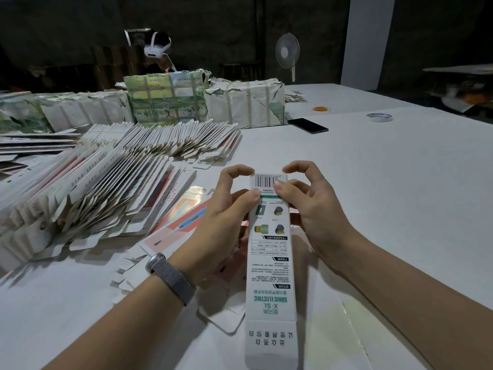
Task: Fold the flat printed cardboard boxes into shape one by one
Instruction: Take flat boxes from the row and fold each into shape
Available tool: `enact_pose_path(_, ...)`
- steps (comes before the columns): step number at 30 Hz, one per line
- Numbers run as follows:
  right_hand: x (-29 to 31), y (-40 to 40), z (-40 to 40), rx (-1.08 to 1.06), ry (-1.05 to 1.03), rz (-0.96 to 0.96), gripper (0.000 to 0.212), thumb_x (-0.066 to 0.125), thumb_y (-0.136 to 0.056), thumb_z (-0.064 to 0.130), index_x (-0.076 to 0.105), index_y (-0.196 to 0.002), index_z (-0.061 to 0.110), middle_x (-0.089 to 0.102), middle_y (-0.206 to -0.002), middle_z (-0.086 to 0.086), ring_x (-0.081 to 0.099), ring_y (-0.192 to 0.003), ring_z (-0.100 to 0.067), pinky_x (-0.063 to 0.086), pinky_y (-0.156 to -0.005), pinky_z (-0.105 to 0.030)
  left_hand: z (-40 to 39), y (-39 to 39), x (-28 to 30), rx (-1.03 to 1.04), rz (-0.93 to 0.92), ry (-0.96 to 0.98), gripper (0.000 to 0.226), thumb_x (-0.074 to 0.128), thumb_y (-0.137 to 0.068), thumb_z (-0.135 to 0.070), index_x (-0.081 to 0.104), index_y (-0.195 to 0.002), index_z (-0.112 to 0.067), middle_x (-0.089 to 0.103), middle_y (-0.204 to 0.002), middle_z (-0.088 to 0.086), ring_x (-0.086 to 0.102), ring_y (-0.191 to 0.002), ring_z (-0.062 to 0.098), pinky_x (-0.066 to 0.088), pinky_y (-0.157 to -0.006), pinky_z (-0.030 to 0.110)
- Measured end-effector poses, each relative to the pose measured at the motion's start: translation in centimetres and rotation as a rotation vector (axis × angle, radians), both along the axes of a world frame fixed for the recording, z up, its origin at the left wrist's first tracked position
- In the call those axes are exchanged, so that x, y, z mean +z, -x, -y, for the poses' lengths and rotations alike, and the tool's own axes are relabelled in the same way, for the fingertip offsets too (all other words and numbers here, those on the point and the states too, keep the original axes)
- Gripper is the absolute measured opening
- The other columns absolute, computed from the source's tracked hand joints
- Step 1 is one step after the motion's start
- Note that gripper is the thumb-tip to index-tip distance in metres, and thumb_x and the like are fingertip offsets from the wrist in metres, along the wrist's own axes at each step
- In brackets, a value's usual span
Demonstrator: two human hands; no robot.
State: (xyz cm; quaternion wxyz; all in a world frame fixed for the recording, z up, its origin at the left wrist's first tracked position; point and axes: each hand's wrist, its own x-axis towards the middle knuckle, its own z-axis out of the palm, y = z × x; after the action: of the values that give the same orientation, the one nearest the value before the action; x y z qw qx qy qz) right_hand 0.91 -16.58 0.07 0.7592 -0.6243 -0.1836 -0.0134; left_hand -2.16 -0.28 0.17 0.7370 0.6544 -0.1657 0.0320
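Note:
I hold a long narrow white printed box (270,263) lengthwise in front of me, barcode end pointing away. My left hand (226,209) grips its left side, thumb on the top face and forefinger curled over the far end. My right hand (306,206) grips the right side the same way, thumb by the barcode. The box's near end flap sticks out toward me. To the left, a large fanned pile of flat printed boxes (106,188) covers the white table (386,196), with a few flat ones (181,222) lying under my left hand.
Wrapped, taped bundles (245,102) stand at the back behind the pile. A black phone (308,125), a tape roll (379,117) and orange rubber bands (321,109) lie on the far right. A person wearing a headset (157,48) sits behind the bundles; a fan (287,53) stands beyond.

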Motion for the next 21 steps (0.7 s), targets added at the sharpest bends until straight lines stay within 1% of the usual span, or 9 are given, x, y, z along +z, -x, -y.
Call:
enact_pose_path(4, 0.2, -0.1, 0.2, 0.011, 0.01, 0.003, 0.009, 0.061, -0.097, 0.015, 0.053, -0.097, 0.018, 0.071, -0.081, -0.011, 0.071, -0.068, -0.023, 0.057, -0.055, -0.035, -0.1, 0.0, 0.0, 0.009, 0.001, -0.022, 0.019, 0.045, -0.106, -0.016, 0.045, -0.118, -0.03, 0.076, -0.091, 0.007, 0.072, -0.075, 0.016, 0.055, -0.058, 0.024)
enact_pose_path(8, 0.1, -0.2, 0.1, 0.0, 0.015, -0.007, 0.008, 0.061, -0.098, 0.017, 0.053, -0.098, 0.02, 0.072, -0.078, -0.007, 0.07, -0.066, -0.02, 0.056, -0.053, -0.032, -0.1, -0.1, -0.2, 0.034, -0.026, -0.043, 0.023, 0.047, -0.106, -0.022, 0.046, -0.125, -0.035, 0.076, -0.098, 0.008, 0.073, -0.081, 0.019, 0.056, -0.06, 0.027)
enact_pose_path(11, 0.0, -0.1, 0.0, 0.011, 0.057, -0.068, 0.006, 0.058, -0.1, 0.023, 0.054, -0.103, 0.021, 0.074, -0.079, -0.005, 0.071, -0.066, -0.018, 0.055, -0.052, -0.03, 0.0, -0.2, -0.3, 0.084, -0.022, -0.048, 0.021, 0.051, -0.105, -0.023, 0.051, -0.124, -0.029, 0.076, -0.097, 0.011, 0.072, -0.079, 0.021, 0.056, -0.059, 0.029)
enact_pose_path(13, 0.0, -0.2, -0.1, -0.011, 0.098, -0.085, 0.007, 0.058, -0.1, 0.026, 0.055, -0.107, 0.023, 0.075, -0.085, -0.008, 0.07, -0.067, -0.016, 0.054, -0.053, -0.028, 0.1, -0.3, -0.3, 0.125, -0.008, -0.047, 0.016, 0.052, -0.104, -0.022, 0.052, -0.12, -0.026, 0.077, -0.092, 0.01, 0.07, -0.076, 0.02, 0.055, -0.056, 0.027)
enact_pose_path(15, -0.1, -0.2, -0.2, -0.048, 0.147, -0.071, 0.014, 0.06, -0.099, 0.028, 0.055, -0.112, 0.027, 0.072, -0.099, -0.014, 0.07, -0.072, -0.015, 0.054, -0.056, -0.027, -0.1, -0.5, -0.2, 0.161, -0.004, -0.012, 0.014, 0.052, -0.104, -0.019, 0.05, -0.117, -0.024, 0.076, -0.086, 0.008, 0.069, -0.07, 0.019, 0.052, -0.051, 0.023)
enact_pose_path(16, -0.1, -0.1, -0.2, -0.055, 0.175, -0.059, 0.019, 0.063, -0.097, 0.03, 0.055, -0.115, 0.03, 0.069, -0.105, -0.014, 0.071, -0.075, -0.016, 0.055, -0.058, -0.028, -0.2, -0.5, -0.1, 0.169, -0.008, 0.027, 0.013, 0.052, -0.104, -0.017, 0.048, -0.115, -0.023, 0.075, -0.083, 0.007, 0.068, -0.066, 0.017, 0.051, -0.047, 0.022)
enact_pose_path(18, 0.0, 0.0, -0.1, -0.034, 0.269, -0.02, 0.033, 0.07, -0.091, 0.036, 0.055, -0.121, 0.035, 0.065, -0.11, -0.005, 0.073, -0.082, -0.017, 0.061, -0.064, -0.033, -0.3, -0.5, 0.2, 0.178, -0.014, 0.1, 0.017, 0.055, -0.103, -0.016, 0.044, -0.113, -0.023, 0.075, -0.081, 0.003, 0.066, -0.058, 0.014, 0.049, -0.043, 0.02)
enact_pose_path(19, 0.2, 0.0, 0.1, -0.021, 0.357, 0.013, 0.042, 0.073, -0.087, 0.042, 0.055, -0.125, 0.038, 0.066, -0.11, 0.002, 0.073, -0.084, -0.016, 0.062, -0.067, -0.033, -0.4, -0.5, 0.2, 0.185, -0.009, 0.115, 0.021, 0.058, -0.101, -0.018, 0.042, -0.113, -0.024, 0.075, -0.082, 0.003, 0.067, -0.057, 0.013, 0.05, -0.043, 0.021)
enact_pose_path(21, 1.0, 0.0, 0.7, -0.015, 0.559, 0.094, 0.06, 0.074, -0.073, 0.052, 0.056, -0.129, 0.042, 0.067, -0.107, 0.011, 0.072, -0.085, -0.009, 0.061, -0.068, -0.026, -0.4, -0.5, 0.2, 0.199, 0.007, 0.119, 0.031, 0.064, -0.092, -0.028, 0.041, -0.113, -0.027, 0.077, -0.089, 0.004, 0.071, -0.06, 0.016, 0.052, -0.044, 0.023)
